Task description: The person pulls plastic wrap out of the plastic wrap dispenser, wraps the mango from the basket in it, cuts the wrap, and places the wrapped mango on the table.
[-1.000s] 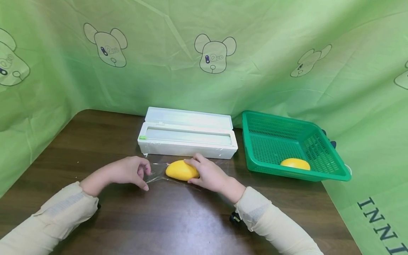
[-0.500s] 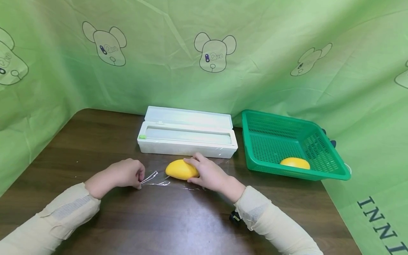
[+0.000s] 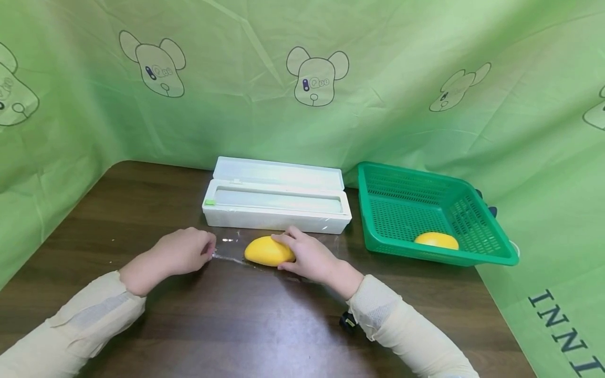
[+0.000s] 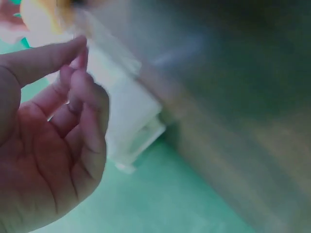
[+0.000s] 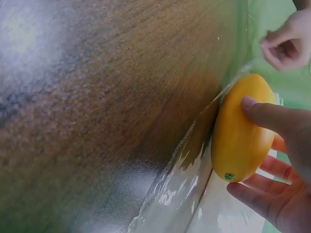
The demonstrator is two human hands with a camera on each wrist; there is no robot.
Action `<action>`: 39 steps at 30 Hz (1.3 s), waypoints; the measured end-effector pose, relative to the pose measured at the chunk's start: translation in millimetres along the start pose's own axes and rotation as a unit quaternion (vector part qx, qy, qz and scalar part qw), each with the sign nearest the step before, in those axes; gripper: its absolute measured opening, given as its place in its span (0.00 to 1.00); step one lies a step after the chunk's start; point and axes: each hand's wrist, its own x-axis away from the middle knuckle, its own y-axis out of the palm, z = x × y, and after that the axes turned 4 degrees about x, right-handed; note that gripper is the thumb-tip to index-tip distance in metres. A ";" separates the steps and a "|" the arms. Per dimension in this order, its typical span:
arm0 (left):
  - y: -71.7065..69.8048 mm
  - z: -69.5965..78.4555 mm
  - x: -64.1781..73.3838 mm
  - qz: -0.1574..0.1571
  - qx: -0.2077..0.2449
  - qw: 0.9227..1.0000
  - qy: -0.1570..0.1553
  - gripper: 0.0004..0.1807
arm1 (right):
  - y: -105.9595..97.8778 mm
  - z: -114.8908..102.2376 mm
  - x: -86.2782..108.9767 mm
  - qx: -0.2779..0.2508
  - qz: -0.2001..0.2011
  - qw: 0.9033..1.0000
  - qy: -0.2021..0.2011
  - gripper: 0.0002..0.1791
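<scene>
A yellow mango (image 3: 264, 251) lies on a sheet of clear plastic wrap (image 3: 229, 239) on the brown table. My right hand (image 3: 312, 258) grips its right end, with the thumb across it in the right wrist view, where the mango (image 5: 243, 133) shows a green stem spot. To the left, my left hand (image 3: 177, 254) pinches the wrap's left edge between thumb and fingertips. That edge is gathered into a thin strand and lifted, running toward the mango. In the left wrist view the left hand's (image 4: 58, 131) thumb meets its fingers; the film itself is hard to see there.
Just behind the hands stands a white wrap dispenser box (image 3: 279, 219), its lid raised at the back. At the right, a green basket (image 3: 439, 260) holds another yellow mango (image 3: 437, 240). A green printed curtain (image 3: 236, 105) hangs around the table.
My left hand was open near the wrap, then closed its fingertips on the edge and lifted it slightly. My right hand and the mango stayed in place.
</scene>
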 end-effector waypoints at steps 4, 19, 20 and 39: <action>-6.0 15.2 -2.5 0.062 -0.008 0.998 0.030 0.11 | -0.6 1.8 0.3 0.002 0.002 1.000 0.001 0.36; 27.4 36.5 -40.7 0.145 0.095 0.973 0.151 0.09 | -0.6 3.3 -1.8 0.004 0.008 1.000 -0.015 0.36; 29.8 37.4 -41.9 0.145 0.097 0.973 0.153 0.10 | -0.6 3.3 -2.0 0.005 0.007 1.000 -0.015 0.36; 41.5 39.6 -46.7 0.145 0.129 0.973 0.125 0.04 | -2.1 4.1 0.5 0.018 -0.004 0.999 -0.028 0.37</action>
